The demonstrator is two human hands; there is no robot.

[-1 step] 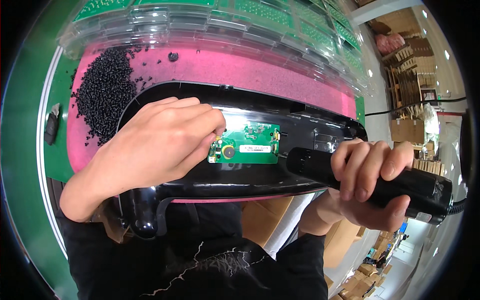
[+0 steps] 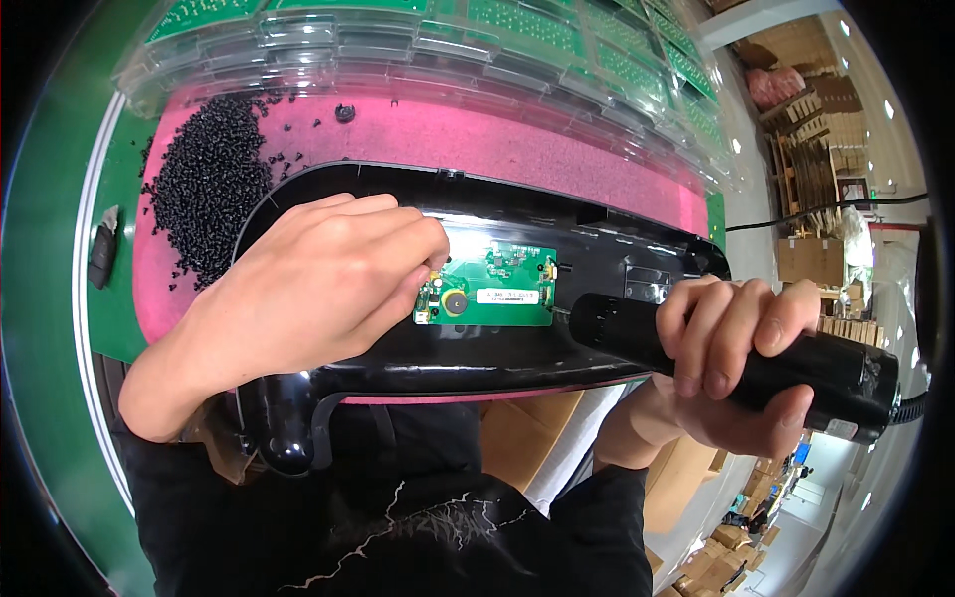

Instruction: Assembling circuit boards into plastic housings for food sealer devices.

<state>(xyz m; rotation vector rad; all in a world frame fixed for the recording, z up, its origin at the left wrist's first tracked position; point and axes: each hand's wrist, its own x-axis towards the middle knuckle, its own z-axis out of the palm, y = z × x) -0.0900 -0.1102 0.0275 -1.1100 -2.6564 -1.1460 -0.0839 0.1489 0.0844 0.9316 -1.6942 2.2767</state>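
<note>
A black plastic housing (image 2: 477, 348) lies open-side up, with a green circuit board (image 2: 487, 310) seated inside it. The board carries a white label and a round component. My right hand (image 2: 741, 358) is wrapped round a black electric screwdriver (image 2: 622, 333), held tilted, its bit end reaching the board's right edge. Over the board's left end, my left hand (image 2: 338, 264) is closed with fingers curled down and thumb against them. Whatever those fingertips hold, if anything, is hidden.
A heap of small black screws (image 2: 209, 174) covers the left of the pink mat (image 2: 557, 149). Behind stand clear plastic trays (image 2: 477, 65) of green boards. A black marker-like object (image 2: 102, 254) lies at far left. Cardboard boxes (image 2: 808, 259) fill the right background.
</note>
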